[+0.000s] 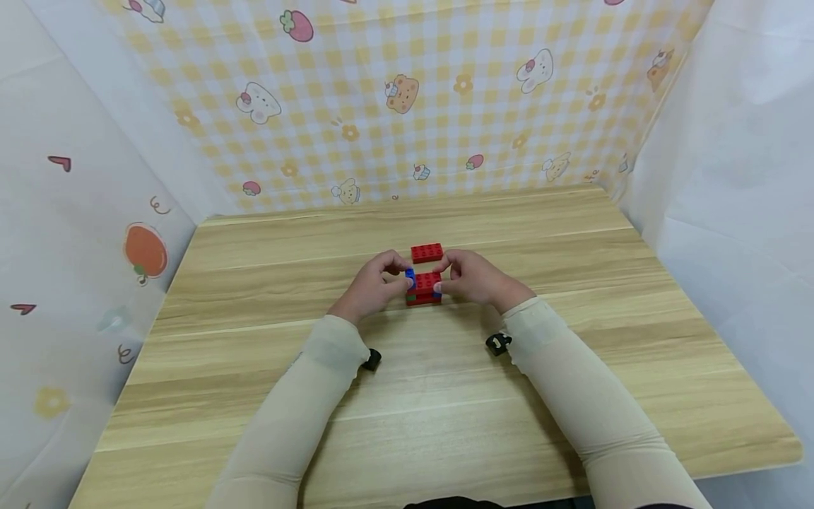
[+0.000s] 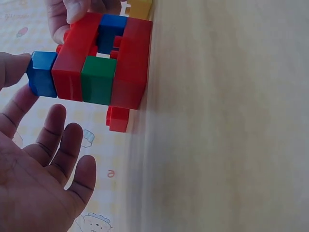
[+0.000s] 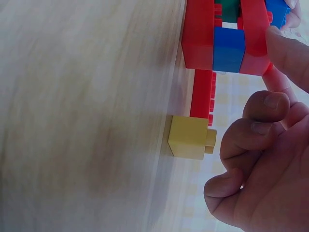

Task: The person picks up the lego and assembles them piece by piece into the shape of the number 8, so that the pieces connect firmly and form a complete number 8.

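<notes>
A small stack of toy building bricks stands on the table. Its lower red brick (image 2: 131, 67) carries a green brick (image 2: 98, 80) at the left end and a blue brick (image 3: 229, 50) at the right, with a gap between them. Across these two lies an upper red brick (image 2: 68, 84). My left hand (image 1: 376, 284) pinches another small blue brick (image 2: 42, 75) on the top left end, between thumb and index finger. At the opposite end, my right hand (image 1: 475, 280) pinches the upper red brick with thumb and index finger, its other fingers curled loosely.
Behind the stack lies a separate red brick (image 1: 427, 253). A yellow brick (image 3: 188, 137) sits near it, hidden by the right hand in the head view. The wooden table (image 1: 420, 424) ends at a checked cloth backdrop (image 1: 445, 127).
</notes>
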The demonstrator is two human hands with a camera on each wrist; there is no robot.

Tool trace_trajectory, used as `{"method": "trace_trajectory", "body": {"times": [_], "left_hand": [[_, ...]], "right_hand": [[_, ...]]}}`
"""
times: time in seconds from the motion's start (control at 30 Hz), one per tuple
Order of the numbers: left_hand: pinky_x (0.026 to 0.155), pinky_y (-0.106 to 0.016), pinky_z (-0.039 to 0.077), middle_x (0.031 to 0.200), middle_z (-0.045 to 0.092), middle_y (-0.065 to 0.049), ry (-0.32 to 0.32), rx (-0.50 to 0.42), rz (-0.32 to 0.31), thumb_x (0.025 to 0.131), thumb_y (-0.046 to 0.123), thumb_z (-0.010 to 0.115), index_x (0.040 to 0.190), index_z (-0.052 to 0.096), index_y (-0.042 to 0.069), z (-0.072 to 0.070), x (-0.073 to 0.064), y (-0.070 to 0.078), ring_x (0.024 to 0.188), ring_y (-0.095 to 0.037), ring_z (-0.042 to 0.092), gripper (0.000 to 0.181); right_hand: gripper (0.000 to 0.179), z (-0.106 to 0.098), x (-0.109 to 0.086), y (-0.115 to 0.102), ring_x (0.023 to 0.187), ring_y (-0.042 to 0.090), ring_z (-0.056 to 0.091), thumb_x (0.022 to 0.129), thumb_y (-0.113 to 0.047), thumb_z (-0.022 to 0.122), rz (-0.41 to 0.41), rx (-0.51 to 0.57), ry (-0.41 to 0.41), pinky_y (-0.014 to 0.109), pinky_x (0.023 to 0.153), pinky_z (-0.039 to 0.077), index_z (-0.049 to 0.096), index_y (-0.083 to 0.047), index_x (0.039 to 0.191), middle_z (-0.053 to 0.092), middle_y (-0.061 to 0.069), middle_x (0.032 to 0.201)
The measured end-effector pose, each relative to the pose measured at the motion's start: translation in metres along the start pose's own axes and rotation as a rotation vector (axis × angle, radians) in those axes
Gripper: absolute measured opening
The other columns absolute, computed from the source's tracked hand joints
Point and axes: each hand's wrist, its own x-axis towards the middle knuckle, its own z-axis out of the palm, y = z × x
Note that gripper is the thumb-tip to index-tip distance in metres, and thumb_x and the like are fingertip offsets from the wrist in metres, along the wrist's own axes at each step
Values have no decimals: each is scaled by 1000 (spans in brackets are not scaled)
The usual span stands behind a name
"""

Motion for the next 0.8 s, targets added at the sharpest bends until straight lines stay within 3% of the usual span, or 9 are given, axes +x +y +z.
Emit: {"method": "trace_trajectory", "body": {"times": [0.23,0.8], "left_hand": [[101,-48,46,130,62,-3,-14,-15,-1,100,20,68,109,64,14,1,0,0,121,-28,52,12],[107,-54,45,130,62,0,-24,52,-60,99,25,70,108,66,19,-3,-1,6,125,-29,53,11]], "right_hand": [[23,-1,0,1,63,20,47,97,-16,78,-7,11,-1,32,61,41,66,-11,117,52,5,74],[24,-1,2,2,64,19,46,96,-17,78,-18,-14,-4,31,61,40,66,-11,117,51,4,74]]}}
